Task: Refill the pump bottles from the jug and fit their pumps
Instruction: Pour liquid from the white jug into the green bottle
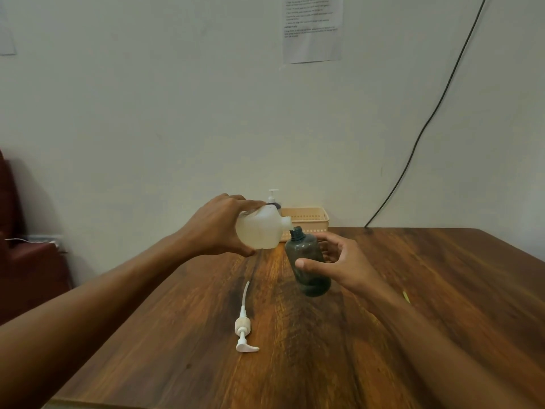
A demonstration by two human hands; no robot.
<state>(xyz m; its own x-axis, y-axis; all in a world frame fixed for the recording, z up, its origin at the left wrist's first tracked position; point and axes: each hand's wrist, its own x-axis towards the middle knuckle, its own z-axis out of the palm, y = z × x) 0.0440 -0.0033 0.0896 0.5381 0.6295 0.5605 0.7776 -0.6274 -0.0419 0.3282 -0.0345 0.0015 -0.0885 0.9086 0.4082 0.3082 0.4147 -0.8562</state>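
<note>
Head view of a wooden surface set against a pale wall, on which hang a printed sheet and a black cable that runs down to the far edge of the surface. A dark red piece of furniture stands at the left margin. The left hand holds a translucent jug tipped onto its side above the surface, the grip closed around the jug's base end with the thumb underneath and the fingers over the top; the jug's short white spout points right and sits just above and beside the open neck of a smoky grey bottle. The bottle leans slightly left, its base near the surface; whether the base touches cannot be told. The right hand steadies it in a loose, half-open grip, thumb across the near face and fingers curled behind the far side. A cream slotted basket rests at the far edge near the wall, partly hidden by the jug. Beside it stands a second bottle with a white pump fitted, mostly hidden behind the jug. A loose white pump lies flat on the near surface, nozzle towards the viewer and dip tube pointing away, well apart from both hands.
</note>
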